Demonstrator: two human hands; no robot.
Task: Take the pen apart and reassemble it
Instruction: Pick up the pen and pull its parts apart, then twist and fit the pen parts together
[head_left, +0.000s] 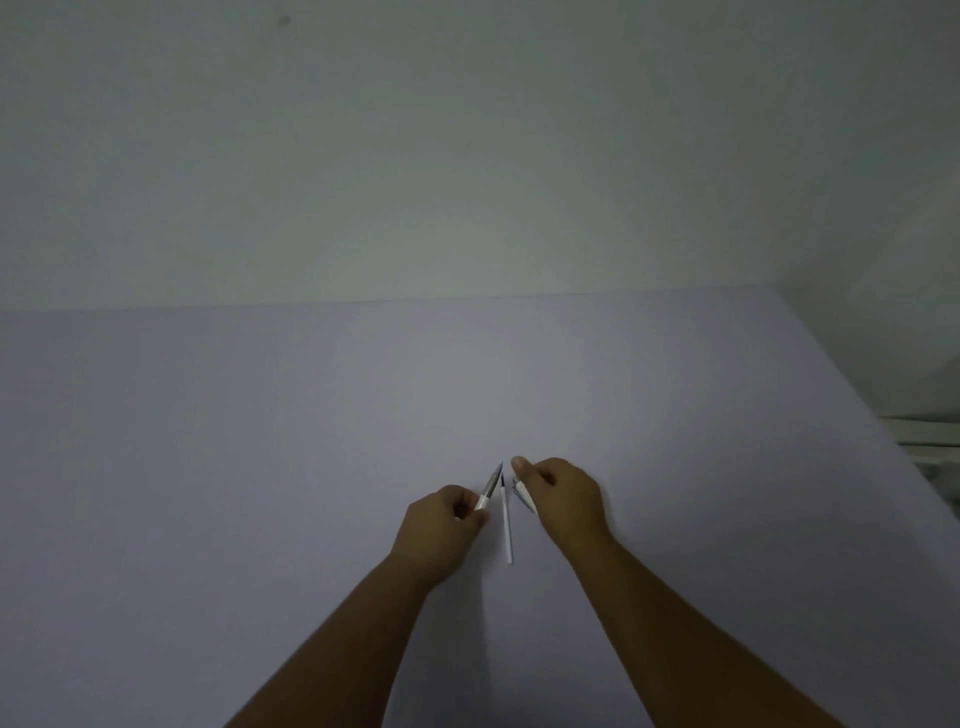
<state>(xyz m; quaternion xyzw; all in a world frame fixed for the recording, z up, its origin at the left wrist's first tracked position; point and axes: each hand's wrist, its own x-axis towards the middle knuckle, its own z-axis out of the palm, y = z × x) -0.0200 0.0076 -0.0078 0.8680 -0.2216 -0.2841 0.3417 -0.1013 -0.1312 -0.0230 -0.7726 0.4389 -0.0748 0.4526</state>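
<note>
The pen is in pieces. My left hand (441, 525) pinches the front barrel piece (490, 487), grey and tapered, with its point aimed up and away. A thin white ink refill (506, 522) with a dark tip lies on the pale lilac table (260, 441) between my hands. My right hand (563, 493) is closed around the pen's white rear barrel (524, 496), most of which is hidden under the fingers.
A plain pale wall (467, 156) rises behind the table's far edge. At the right, past the table's edge, stands a white frame or ledge (930, 441).
</note>
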